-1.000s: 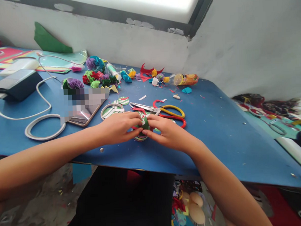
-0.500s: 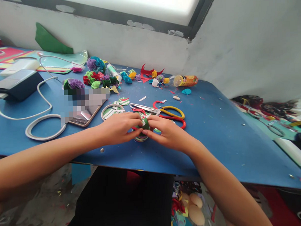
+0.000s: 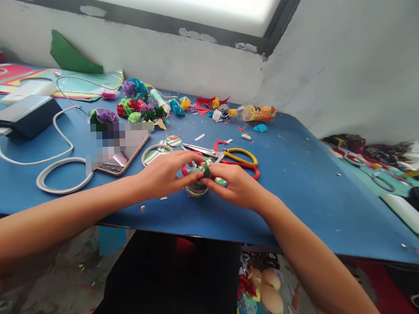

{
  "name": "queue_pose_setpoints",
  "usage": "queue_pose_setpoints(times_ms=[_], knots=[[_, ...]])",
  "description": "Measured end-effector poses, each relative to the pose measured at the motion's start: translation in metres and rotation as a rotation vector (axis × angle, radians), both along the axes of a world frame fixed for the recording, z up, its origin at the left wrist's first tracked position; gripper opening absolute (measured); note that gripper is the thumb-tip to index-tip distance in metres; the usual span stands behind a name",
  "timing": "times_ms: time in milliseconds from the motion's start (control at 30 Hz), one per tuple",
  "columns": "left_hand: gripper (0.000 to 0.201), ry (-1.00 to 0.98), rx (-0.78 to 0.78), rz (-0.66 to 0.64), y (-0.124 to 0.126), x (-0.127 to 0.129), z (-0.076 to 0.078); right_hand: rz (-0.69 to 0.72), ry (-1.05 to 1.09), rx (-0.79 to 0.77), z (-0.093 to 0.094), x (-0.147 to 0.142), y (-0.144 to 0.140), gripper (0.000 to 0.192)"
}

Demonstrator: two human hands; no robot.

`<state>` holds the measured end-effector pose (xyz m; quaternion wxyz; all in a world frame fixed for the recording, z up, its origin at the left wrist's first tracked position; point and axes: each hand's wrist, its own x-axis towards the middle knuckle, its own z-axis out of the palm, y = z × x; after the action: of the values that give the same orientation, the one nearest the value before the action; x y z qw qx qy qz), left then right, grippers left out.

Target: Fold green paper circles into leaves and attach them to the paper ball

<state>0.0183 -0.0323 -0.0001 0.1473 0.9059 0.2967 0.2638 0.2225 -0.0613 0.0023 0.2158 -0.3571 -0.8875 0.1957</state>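
Note:
A small green piece of paper (image 3: pixel 206 169) with some white on it is pinched between the fingertips of both hands. My left hand (image 3: pixel 165 172) grips it from one side, fingers closed. From the other side my right hand (image 3: pixel 229 181) holds it, also closed. Directly beneath is a round, striped stack or roll (image 3: pixel 197 190), partly hidden by the fingers. Scissors (image 3: pixel 242 157) with one yellow and one red handle lie open just behind my right hand. A white ring (image 3: pixel 156 152) lies over green-and-white paper beyond my left wrist, near a striped paper disc (image 3: pixel 173 140).
A phone (image 3: pixel 127 150), partly pixelated, and a larger white ring (image 3: pixel 45 178) lie to the left. Crumpled paper flowers (image 3: pixel 134 89) and an orange-labelled bottle (image 3: pixel 259 112) line the back. A dark box (image 3: pixel 25 117) with a white cable sits far left.
The green paper has turned and narrowed between my fingertips, and my left fingers have shifted slightly. More of the round stack below shows. A small white scrap now shows beside my left hand.

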Motion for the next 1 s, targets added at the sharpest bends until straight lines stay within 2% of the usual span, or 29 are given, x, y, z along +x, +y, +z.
queue_pose_setpoints(times_ms=[267, 533, 800, 1000], knots=[[0.032, -0.142, -0.138, -0.027, 0.0003, 0.0033, 0.0004, -0.004, 0.001, 0.009, -0.0004, -0.0005, 0.0009, 0.02], [0.038, -0.199, -0.17, -0.034, 0.0005, 0.0032, 0.0013, -0.009, 0.058, 0.044, -0.0027, 0.0004, 0.0015, 0.019], [0.039, -0.191, -0.086, 0.009, 0.0003, 0.0017, 0.0017, -0.011, 0.118, 0.041, -0.0021, -0.0006, 0.0024, 0.02], [0.028, -0.162, 0.019, -0.013, 0.0005, 0.0016, 0.0031, -0.023, 0.139, 0.017, -0.0051, 0.0008, 0.0059, 0.016]])
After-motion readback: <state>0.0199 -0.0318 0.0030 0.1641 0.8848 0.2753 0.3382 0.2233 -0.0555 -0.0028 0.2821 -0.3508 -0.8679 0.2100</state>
